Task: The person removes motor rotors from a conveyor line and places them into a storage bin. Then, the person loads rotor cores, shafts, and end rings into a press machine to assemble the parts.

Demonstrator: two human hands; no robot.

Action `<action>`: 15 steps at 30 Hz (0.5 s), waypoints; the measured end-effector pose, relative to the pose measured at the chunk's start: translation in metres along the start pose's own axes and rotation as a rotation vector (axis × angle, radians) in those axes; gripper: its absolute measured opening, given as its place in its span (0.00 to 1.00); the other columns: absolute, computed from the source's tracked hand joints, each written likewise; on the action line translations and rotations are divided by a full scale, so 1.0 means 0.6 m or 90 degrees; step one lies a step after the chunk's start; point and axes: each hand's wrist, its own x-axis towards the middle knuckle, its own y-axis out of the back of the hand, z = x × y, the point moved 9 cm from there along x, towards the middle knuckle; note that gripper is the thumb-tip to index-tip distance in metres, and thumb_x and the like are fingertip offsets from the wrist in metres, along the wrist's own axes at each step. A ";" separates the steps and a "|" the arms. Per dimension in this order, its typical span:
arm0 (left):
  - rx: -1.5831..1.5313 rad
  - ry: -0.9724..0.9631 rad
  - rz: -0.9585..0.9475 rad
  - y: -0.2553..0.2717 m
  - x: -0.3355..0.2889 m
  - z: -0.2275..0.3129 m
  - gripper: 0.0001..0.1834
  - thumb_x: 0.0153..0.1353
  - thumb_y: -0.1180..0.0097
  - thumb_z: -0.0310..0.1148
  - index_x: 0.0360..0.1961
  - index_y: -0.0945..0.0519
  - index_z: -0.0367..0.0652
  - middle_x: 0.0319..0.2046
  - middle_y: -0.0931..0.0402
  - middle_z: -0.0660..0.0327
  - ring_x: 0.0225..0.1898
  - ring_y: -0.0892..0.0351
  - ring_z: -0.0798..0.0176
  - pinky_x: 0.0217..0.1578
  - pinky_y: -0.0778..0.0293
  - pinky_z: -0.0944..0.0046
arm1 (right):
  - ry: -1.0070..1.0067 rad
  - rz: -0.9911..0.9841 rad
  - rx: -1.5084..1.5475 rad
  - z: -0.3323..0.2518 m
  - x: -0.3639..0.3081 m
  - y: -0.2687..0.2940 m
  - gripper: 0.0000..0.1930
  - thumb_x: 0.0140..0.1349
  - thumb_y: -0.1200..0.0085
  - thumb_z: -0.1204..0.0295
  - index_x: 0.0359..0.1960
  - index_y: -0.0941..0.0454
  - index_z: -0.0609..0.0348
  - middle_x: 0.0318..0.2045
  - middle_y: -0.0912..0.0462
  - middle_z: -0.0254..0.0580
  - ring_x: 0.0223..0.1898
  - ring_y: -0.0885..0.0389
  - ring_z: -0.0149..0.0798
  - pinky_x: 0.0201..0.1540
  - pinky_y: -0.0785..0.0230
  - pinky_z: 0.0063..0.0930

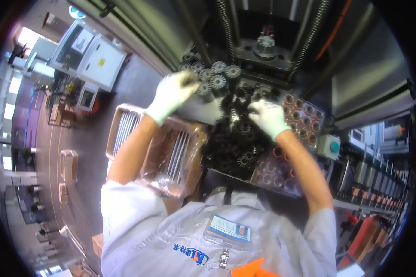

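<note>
My left hand (173,93), in a white glove, is curled closed beside a group of upright slotted metal motor cores (218,81). Whatever lies in its fingers is hidden. Over a heap of black toothed discs (231,138) is my right hand (269,116), gloved as well. Its fingers are pinched together, and I cannot make out what they hold. Right of that hand stands a clear tray (323,112) of copper-coloured rings (306,121). More rings lie in another clear tray (289,185) near my right forearm.
A plastic-lined box (196,171) of metal rods (176,154) stands below my left forearm. Behind the parts rises a press (265,48) with coil springs and posts. A green button box (329,147) is at the right. A white machine (97,60) stands far left.
</note>
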 end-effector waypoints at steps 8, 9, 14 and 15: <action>0.085 0.172 -0.100 -0.255 -0.239 -0.370 0.30 0.56 0.38 0.41 0.58 0.23 0.35 0.50 0.20 0.42 0.54 0.22 0.41 0.57 0.27 0.50 | -0.022 -0.074 0.215 -0.007 0.006 0.040 0.14 0.63 0.40 0.64 0.49 0.14 0.51 0.28 0.13 0.43 0.26 0.16 0.40 0.36 0.25 0.34; 0.091 0.186 -0.075 -0.268 -0.239 -0.378 0.30 0.55 0.38 0.39 0.57 0.24 0.33 0.47 0.20 0.39 0.52 0.21 0.39 0.55 0.26 0.48 | -0.034 -0.089 0.277 0.000 0.000 0.038 0.15 0.63 0.41 0.66 0.50 0.15 0.55 0.28 0.14 0.42 0.25 0.17 0.38 0.35 0.25 0.34; -0.072 0.301 -0.141 -0.302 -0.227 -0.450 0.35 0.42 0.33 0.45 0.50 0.19 0.32 0.47 0.19 0.37 0.51 0.19 0.41 0.56 0.26 0.51 | 0.066 -0.018 0.293 -0.039 -0.020 0.088 0.16 0.63 0.39 0.66 0.48 0.16 0.61 0.38 0.14 0.45 0.44 0.15 0.39 0.50 0.25 0.32; -0.135 0.278 -0.168 -0.307 -0.229 -0.455 0.36 0.41 0.33 0.47 0.49 0.18 0.31 0.46 0.18 0.37 0.49 0.18 0.42 0.55 0.26 0.52 | 0.065 0.008 0.316 -0.038 -0.015 0.092 0.14 0.63 0.37 0.66 0.46 0.15 0.61 0.39 0.14 0.45 0.43 0.14 0.40 0.49 0.24 0.31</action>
